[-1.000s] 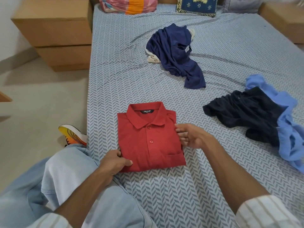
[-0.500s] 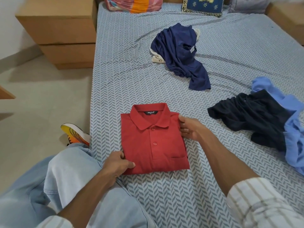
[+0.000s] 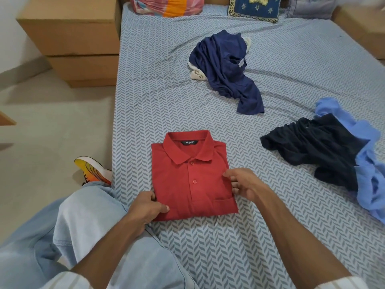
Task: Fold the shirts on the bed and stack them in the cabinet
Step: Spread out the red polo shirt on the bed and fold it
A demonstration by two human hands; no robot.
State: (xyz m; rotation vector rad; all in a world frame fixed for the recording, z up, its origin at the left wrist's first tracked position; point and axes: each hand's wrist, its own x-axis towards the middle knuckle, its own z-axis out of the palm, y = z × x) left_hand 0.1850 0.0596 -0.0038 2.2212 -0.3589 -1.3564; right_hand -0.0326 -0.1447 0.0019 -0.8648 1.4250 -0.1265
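The red polo shirt (image 3: 192,180) lies folded into a neat rectangle on the bed (image 3: 229,257), collar away from me, buttons and chest pocket facing up. It sits near the bed's left edge, just ahead of my knee (image 3: 100,226).

My left hand (image 3: 149,207) grips the shirt's near left corner: thumb on top of the fabric, the other fingers curled under the edge. The forearm comes in low across my thigh. My right hand (image 3: 242,184) is at the shirt's right edge, fingers curled and pinching the fold at mid-height, wrist slightly raised, forearm reaching in from the lower right.

Beyond the shirt, a crumpled navy shirt (image 3: 227,67) lies mid-bed. To the right, well apart, a black shirt (image 3: 316,149) lies bunched on a light blue shirt (image 3: 368,180). Pillows (image 3: 254,7) line the head of the bed. A wooden cabinet (image 3: 77,40) stands on the left, beside the bed.
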